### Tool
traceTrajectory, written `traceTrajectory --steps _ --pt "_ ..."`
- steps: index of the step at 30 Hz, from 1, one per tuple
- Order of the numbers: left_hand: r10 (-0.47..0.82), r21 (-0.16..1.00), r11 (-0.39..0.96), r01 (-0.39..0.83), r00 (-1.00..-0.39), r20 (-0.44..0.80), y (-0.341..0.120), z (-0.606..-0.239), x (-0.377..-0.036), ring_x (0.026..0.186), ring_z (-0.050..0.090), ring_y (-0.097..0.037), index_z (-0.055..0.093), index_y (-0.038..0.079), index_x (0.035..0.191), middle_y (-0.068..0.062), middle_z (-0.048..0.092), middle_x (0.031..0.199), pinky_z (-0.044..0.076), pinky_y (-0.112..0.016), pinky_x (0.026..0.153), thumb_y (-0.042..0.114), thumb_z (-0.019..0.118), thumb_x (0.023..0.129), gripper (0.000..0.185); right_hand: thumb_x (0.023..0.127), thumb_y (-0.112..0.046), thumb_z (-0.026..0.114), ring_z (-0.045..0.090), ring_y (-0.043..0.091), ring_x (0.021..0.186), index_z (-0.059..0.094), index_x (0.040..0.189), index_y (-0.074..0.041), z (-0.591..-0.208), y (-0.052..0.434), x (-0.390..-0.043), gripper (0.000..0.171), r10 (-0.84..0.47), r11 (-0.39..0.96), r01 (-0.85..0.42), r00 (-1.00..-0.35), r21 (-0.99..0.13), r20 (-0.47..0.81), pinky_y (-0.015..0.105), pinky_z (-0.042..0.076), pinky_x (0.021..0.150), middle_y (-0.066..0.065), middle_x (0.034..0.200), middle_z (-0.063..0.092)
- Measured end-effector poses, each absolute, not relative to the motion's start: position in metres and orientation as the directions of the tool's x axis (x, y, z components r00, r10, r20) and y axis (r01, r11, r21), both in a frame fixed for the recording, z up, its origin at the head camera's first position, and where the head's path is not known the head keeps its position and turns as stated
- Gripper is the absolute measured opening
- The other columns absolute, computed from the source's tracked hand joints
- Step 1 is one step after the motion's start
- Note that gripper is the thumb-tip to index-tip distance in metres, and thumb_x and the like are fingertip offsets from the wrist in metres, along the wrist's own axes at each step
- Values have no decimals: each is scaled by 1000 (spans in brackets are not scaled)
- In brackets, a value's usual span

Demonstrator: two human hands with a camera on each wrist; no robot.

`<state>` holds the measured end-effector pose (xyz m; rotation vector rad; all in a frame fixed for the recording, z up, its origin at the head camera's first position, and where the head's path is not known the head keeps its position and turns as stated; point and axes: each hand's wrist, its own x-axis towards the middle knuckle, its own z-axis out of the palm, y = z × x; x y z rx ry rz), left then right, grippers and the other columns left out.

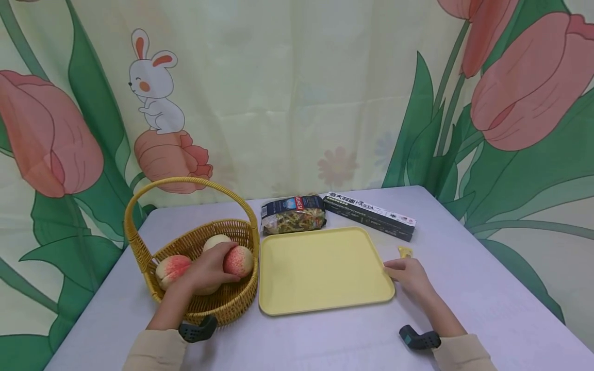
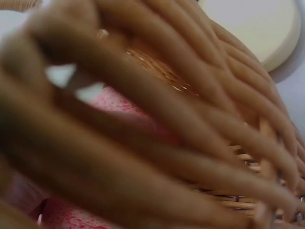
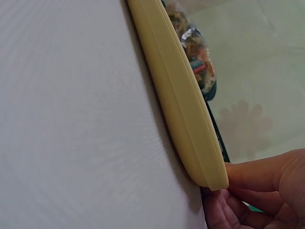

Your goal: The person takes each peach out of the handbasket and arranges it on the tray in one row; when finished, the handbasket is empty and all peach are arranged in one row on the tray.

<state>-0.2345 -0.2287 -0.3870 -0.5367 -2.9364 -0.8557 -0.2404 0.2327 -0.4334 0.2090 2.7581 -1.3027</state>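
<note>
A wicker basket (image 1: 232,309) with a tall handle stands at the left and holds several peaches. My left hand (image 1: 209,265) reaches into it and grips a pink-speckled peach (image 1: 239,262) near the basket's right side. A redder peach (image 1: 170,269) and a pale peach (image 1: 216,241) lie beside that hand. In the left wrist view the basket's weave (image 2: 157,95) hides most of the hand. My right hand (image 1: 410,277) pinches the right edge of a yellow tray (image 1: 325,270), which bears nothing. In the right wrist view, the thumb meets the tray's rim (image 3: 186,109) with curled fingers below.
Behind the tray lie a bag of coloured pasta (image 1: 294,215) and a long black pasta box (image 1: 368,215). A small yellow packet (image 1: 405,252) is just beyond my right hand. A printed curtain (image 1: 297,103) hangs behind the white-covered table (image 1: 325,340).
</note>
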Motion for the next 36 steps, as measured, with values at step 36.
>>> traceTrajectory --steps 36 --pt "265 694 490 527 -849 458 -191 -360 -191 104 48 -17 45 10 123 -1 45 117 51 -32 77 12 87 59 76 88 -17 59 55 33 97 61 110 7 -434 234 -241 32 79 642 165 -986 -749 -149 40 47 76 23 109 60"
